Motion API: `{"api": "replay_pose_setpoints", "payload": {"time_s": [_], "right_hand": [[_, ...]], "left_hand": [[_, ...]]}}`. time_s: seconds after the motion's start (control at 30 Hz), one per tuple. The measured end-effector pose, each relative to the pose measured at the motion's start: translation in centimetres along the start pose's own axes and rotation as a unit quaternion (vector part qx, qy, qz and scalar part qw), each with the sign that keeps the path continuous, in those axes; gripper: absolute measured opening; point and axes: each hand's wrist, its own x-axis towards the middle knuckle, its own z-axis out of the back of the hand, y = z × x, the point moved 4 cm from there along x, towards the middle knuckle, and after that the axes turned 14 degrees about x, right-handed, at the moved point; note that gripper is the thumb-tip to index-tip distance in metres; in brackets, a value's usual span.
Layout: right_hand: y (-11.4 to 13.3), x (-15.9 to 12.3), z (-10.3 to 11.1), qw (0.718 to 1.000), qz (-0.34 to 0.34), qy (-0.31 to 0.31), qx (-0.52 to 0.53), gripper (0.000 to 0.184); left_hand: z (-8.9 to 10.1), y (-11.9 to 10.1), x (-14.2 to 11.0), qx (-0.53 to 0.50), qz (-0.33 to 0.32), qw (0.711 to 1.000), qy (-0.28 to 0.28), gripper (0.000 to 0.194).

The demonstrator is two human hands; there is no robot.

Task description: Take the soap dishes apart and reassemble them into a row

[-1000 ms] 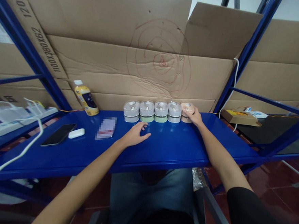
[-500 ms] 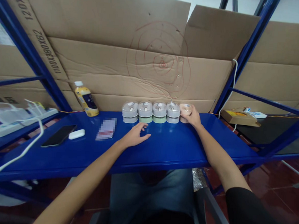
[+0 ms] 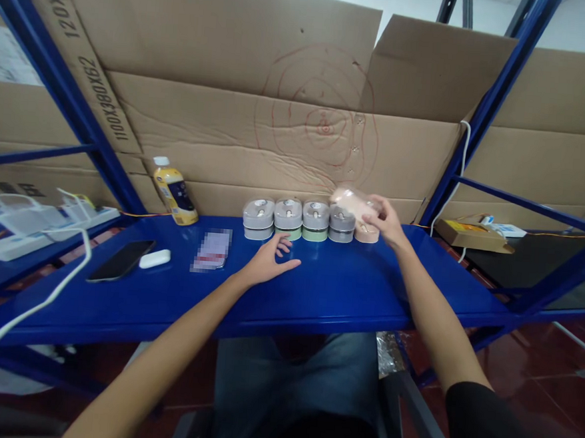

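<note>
My right hand (image 3: 387, 224) grips a small beige container (image 3: 352, 201) with a clear lid, slightly blurred. It is tilted and raised at the right end of a row of small containers. Below it, another beige container (image 3: 368, 235) stays on the blue table. Stacked two high along the row are grey containers (image 3: 259, 211), some over green ones (image 3: 314, 233), with clear lids on top. My left hand (image 3: 267, 262) is open and empty in front of the row, thumb spread, partly covering a green container's lower edge.
To the left are a yellow drink bottle (image 3: 178, 194), a blurred-out flat item (image 3: 212, 249), a black phone (image 3: 122, 261) and a white earbud case (image 3: 155, 259). Cardboard (image 3: 204, 119) stands behind the table (image 3: 317, 294). Blue posts rise at both sides; a power strip (image 3: 46, 232) lies far left.
My right hand has lifted the upper beige container off the one beneath it and tilted it leftward. My left hand stays nearly in place. The view has shifted slightly.
</note>
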Motion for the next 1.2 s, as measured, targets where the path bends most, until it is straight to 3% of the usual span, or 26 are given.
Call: {"api": "replay_pose_setpoints", "payload": {"time_s": [0.07,0.17,0.3,0.43,0.53,0.67,0.8,0.93,1.0,1.13,1.2], "right_hand": [[0.3,-1.4,-3.3,0.988,-0.044,0.144,0.036,0.076],[0.4,-4.0,-7.8,0.946,-0.097,0.3,0.077,0.079],[0.6,-6.1,-10.9,0.908,-0.078,0.399,0.096,0.09],[0.2,-6.5,-11.0,0.894,-0.075,0.442,0.023,0.111],[-0.1,-6.6,-11.0,0.888,-0.07,0.453,-0.041,0.12],[0.8,-7.1,-12.3,0.909,-0.009,0.404,-0.099,0.123],[2.4,-7.8,-13.9,0.92,0.063,0.365,-0.128,0.111],[2.9,-7.1,-12.5,0.938,0.079,0.326,-0.086,0.092],[2.5,-6.3,-10.8,0.951,0.06,0.296,-0.057,0.082],[0.8,-4.7,-7.3,0.964,0.002,0.253,-0.077,0.067],[0.0,-4.3,-6.3,0.962,-0.026,0.254,-0.099,0.065]], "left_hand": [[-0.2,0.3,0.1,-0.053,0.005,0.999,-0.002,0.087],[-0.4,0.8,0.1,-0.085,0.004,0.996,0.003,0.1],[-0.4,0.3,-0.2,-0.067,-0.012,0.997,0.036,0.101],[-0.2,-0.6,-0.4,-0.027,-0.022,0.997,0.063,0.098],[-0.2,-1.0,-0.6,0.023,-0.01,0.998,0.06,0.103],[-0.6,-1.3,-0.8,0.066,-0.011,0.996,0.066,0.111],[-0.9,-1.6,-1.0,0.059,-0.035,0.994,0.088,0.114],[-0.5,-1.8,-1.0,0.066,-0.028,0.993,0.09,0.115],[-0.3,-1.8,-1.0,0.082,-0.038,0.992,0.088,0.105],[-0.3,-2.2,-1.1,0.093,-0.099,0.986,0.095,0.053],[-0.4,-2.2,-1.1,0.091,-0.109,0.985,0.101,0.041]]}}
